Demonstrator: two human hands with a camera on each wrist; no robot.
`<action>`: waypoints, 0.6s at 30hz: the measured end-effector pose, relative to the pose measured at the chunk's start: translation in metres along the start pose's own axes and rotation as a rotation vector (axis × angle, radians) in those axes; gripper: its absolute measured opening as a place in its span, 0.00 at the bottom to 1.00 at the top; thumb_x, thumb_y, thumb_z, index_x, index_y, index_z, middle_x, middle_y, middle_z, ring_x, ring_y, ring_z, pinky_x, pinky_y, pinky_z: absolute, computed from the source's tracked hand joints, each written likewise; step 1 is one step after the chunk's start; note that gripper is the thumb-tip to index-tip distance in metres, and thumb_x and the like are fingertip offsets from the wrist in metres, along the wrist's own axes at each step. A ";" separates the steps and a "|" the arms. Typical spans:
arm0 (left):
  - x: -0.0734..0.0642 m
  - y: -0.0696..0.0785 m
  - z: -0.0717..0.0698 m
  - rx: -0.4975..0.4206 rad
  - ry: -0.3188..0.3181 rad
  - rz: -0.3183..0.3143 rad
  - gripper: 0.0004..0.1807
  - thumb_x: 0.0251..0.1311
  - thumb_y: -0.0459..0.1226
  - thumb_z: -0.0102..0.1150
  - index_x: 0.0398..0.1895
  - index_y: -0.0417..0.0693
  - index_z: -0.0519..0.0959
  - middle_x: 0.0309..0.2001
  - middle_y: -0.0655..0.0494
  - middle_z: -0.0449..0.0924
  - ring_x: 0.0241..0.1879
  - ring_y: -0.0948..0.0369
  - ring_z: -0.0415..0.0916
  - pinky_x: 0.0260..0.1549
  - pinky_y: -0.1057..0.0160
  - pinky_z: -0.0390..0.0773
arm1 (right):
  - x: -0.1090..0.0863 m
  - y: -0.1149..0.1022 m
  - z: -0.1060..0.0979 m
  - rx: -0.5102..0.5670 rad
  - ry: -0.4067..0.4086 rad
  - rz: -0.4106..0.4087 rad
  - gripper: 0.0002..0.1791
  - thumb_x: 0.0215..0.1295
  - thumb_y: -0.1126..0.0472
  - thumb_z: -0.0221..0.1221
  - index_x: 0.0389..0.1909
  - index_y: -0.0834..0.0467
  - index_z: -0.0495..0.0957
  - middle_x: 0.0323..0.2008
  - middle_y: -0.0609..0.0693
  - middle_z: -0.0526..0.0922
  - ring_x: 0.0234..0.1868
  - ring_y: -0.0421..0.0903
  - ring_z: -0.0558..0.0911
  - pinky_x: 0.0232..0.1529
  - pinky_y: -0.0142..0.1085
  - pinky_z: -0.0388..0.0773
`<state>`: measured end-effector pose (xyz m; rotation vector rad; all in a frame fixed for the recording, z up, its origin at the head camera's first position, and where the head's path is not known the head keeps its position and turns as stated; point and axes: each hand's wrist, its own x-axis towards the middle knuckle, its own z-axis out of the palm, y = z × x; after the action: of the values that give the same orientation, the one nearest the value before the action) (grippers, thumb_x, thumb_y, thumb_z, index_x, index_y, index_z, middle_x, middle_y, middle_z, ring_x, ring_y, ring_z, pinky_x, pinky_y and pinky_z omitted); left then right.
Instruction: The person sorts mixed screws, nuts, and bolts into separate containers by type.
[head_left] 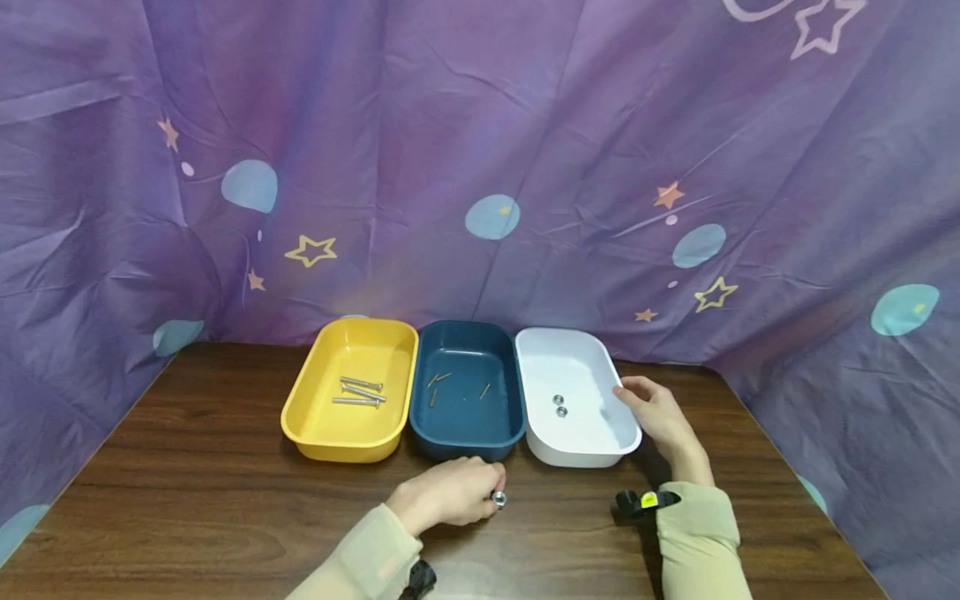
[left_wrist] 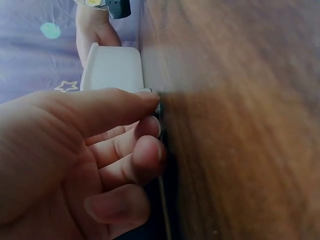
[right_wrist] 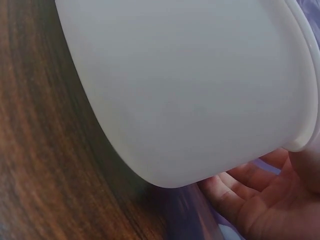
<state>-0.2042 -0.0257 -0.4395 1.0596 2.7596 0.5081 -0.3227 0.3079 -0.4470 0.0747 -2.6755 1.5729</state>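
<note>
Just in front of the blue tray (head_left: pixel 468 446), my left hand (head_left: pixel 453 492) pinches a silver hex nut (head_left: pixel 499 499) between thumb and fingertips, low over the table. In the left wrist view the thumb (left_wrist: pixel 115 106) and fingers hide most of this nut. My right hand (head_left: pixel 663 417) holds the right side of the white tray (head_left: pixel 577 457), thumb at the rim. Right wrist footage has the fingers (right_wrist: pixel 227 192) against the outside of the tray wall (right_wrist: pixel 190 100). Two more nuts (head_left: pixel 562 412) lie inside the white tray.
The yellow tray (head_left: pixel 341 450) stands at the left with three long silver bolts (head_left: pixel 363 392). Several thin brass-coloured screws (head_left: pixel 432 398) lie in the blue tray. The trays stand side by side on a wooden table (head_left: pixel 225 500), before a purple curtain (head_left: pixel 420 125).
</note>
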 end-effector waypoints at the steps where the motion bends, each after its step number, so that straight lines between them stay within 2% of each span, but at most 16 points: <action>1: 0.000 0.001 0.000 0.003 -0.006 0.000 0.05 0.60 0.38 0.63 0.30 0.54 0.76 0.23 0.68 0.70 0.24 0.69 0.70 0.27 0.69 0.73 | 0.000 0.001 -0.001 0.001 -0.002 0.003 0.25 0.72 0.55 0.56 0.58 0.71 0.70 0.48 0.64 0.77 0.39 0.43 0.77 0.37 0.33 0.77; 7: 0.001 0.006 0.000 -0.008 -0.027 0.002 0.04 0.61 0.39 0.63 0.31 0.54 0.77 0.24 0.69 0.71 0.24 0.70 0.70 0.27 0.70 0.72 | 0.002 0.004 0.001 0.019 0.006 -0.009 0.24 0.71 0.57 0.57 0.57 0.72 0.71 0.47 0.65 0.78 0.38 0.43 0.78 0.36 0.33 0.77; 11: 0.004 0.011 -0.005 -0.023 -0.017 0.024 0.04 0.60 0.39 0.64 0.32 0.53 0.77 0.24 0.70 0.71 0.25 0.72 0.70 0.27 0.71 0.72 | 0.003 0.004 0.003 0.029 0.011 -0.026 0.23 0.71 0.58 0.57 0.56 0.72 0.71 0.46 0.64 0.78 0.37 0.43 0.78 0.36 0.33 0.77; 18: 0.017 0.021 -0.014 -0.052 -0.036 0.067 0.04 0.60 0.38 0.63 0.35 0.53 0.78 0.21 0.72 0.72 0.25 0.74 0.70 0.27 0.74 0.70 | -0.001 0.002 -0.001 0.040 0.024 -0.020 0.22 0.70 0.58 0.57 0.56 0.71 0.72 0.45 0.64 0.78 0.37 0.44 0.78 0.35 0.34 0.78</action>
<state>-0.2075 -0.0033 -0.4193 1.1408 2.6723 0.5613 -0.3223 0.3099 -0.4487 0.0824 -2.6174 1.6112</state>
